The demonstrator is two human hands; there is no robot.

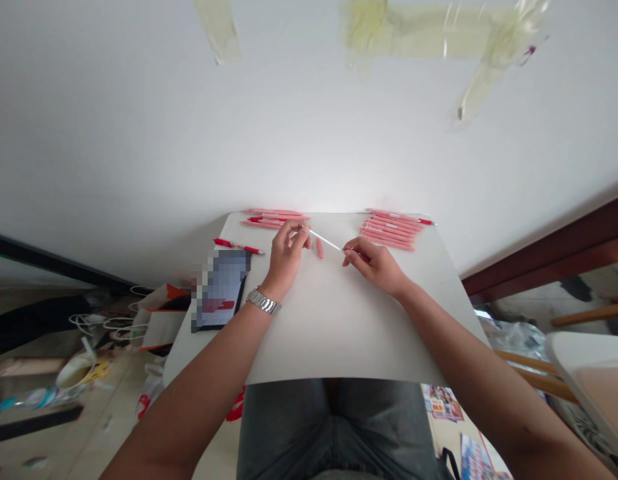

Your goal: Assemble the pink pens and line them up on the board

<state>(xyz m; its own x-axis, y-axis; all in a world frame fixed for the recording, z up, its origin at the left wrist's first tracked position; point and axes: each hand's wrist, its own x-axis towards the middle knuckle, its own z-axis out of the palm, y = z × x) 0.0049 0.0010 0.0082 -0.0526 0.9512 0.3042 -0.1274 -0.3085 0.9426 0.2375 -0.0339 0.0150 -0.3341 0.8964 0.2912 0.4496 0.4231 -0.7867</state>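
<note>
A thin white pen refill (pixel 327 241) stretches between my two hands above the table. My left hand (pixel 290 248) pinches its upper left end between thumb and fingertips. The lower right end sits in the closed fingers of my right hand (pixel 371 260). Just below the refill lies a short pink pen part (pixel 319 249), beside my left fingertips. Several pink pens (pixel 271 213) lie behind my left hand, partly covered by it, with a red one among them. To the right, beyond my right hand, a row of pink pens (pixel 390 231) lies side by side.
A red pen (pixel 239 247) lies at the table's left, above a tablet or phone (pixel 221 290) with a blurred screen. The white table (pixel 333 340) meets the wall at its back edge. Bags (pixel 161 313) stand on the floor at left; a white chair (pixel 589 360) is at right.
</note>
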